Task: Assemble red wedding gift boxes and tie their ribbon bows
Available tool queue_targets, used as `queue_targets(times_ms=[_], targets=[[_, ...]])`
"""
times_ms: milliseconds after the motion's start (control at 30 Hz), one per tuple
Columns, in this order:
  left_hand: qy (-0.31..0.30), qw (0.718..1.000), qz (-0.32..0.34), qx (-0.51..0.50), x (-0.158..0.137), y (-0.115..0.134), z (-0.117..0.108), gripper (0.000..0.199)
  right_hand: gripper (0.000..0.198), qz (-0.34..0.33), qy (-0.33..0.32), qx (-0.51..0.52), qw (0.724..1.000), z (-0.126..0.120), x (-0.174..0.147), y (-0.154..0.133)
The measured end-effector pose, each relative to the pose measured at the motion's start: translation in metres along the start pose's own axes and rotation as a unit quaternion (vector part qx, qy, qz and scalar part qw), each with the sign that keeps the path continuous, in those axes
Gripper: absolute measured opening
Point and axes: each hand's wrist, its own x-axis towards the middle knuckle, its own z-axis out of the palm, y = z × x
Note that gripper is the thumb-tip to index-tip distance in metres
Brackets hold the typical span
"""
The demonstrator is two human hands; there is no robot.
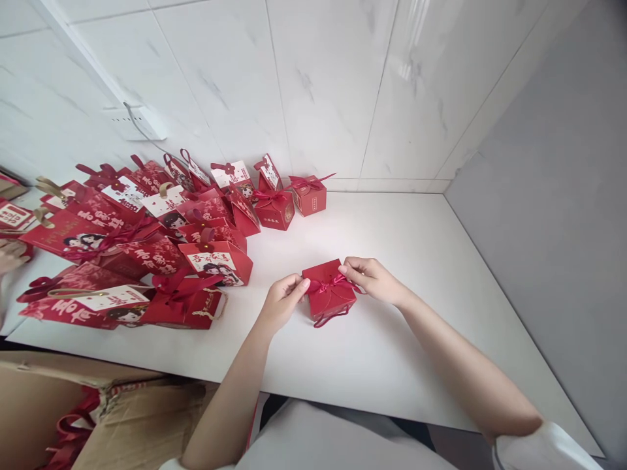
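In the middle of the white table a small red gift box [329,301] stands in front of me, its folded flaps meeting on top under a dark red ribbon [330,284] tied in a bow. My left hand [284,301] pinches the ribbon's left side between thumb and fingers, close to the box's left edge. At the upper right of the box, my right hand [375,279] has the ribbon's other side pinched. A dark red cord handle [330,318] hangs at the box's near side.
Many red gift boxes [215,264] crowd the table's left half, some with ribbons or handles. A ribboned box [309,197] stands by the tiled wall [333,85]. Below left, an open cardboard carton [142,418] holds red ribbon. Another person's hand [12,254] shows at the left edge.
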Motion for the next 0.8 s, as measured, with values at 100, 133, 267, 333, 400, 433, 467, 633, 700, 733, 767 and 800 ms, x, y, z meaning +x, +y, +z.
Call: queue_targets(times_ms=[100,133,267,333,400,433,467,633,700,733,767,800], targets=[[0.009,0.999,0.032,0.021,0.0,-0.005,0.003,0.037,0.043,-0.034,0.022,-0.029,0.999,0.002,-0.001,0.005],[0.014,0.999,0.042,0.029,0.0,-0.007,0.004,0.037,0.043,-0.045,0.03,-0.036,0.998,0.002,-0.001,0.007],[0.034,0.995,0.07,0.06,0.0,-0.011,0.005,0.035,0.043,-0.071,0.051,-0.046,0.995,0.005,-0.002,0.014],[0.037,0.995,0.078,0.055,0.003,-0.007,0.005,0.035,0.043,-0.079,0.061,-0.045,0.994,0.002,0.0,0.014],[0.053,0.993,0.095,0.043,0.015,0.001,0.005,0.036,0.043,-0.083,0.081,-0.037,0.993,-0.006,0.007,0.01],[0.062,0.992,0.107,0.035,0.023,0.005,0.005,0.037,0.043,-0.084,0.092,-0.032,0.992,-0.011,0.012,0.007],[0.071,0.99,0.119,0.026,0.034,0.009,0.005,0.038,0.044,-0.085,0.104,-0.029,0.991,-0.018,0.018,0.004],[0.071,0.983,0.171,0.018,0.092,0.015,0.001,0.038,0.046,-0.093,0.124,-0.083,0.984,-0.046,0.049,-0.002],[0.086,0.979,0.18,0.03,0.108,0.012,-0.003,0.036,0.046,-0.097,0.139,-0.108,0.98,-0.051,0.058,0.003],[0.096,0.979,0.18,0.032,0.113,0.01,-0.006,0.035,0.046,-0.095,0.149,-0.11,0.978,-0.053,0.061,0.007],[0.108,0.978,0.177,0.033,0.118,0.007,-0.009,0.034,0.046,-0.09,0.163,-0.103,0.977,-0.054,0.065,0.013],[0.124,0.977,0.173,0.031,0.122,0.005,-0.012,0.033,0.044,-0.082,0.182,-0.09,0.976,-0.055,0.068,0.018]])
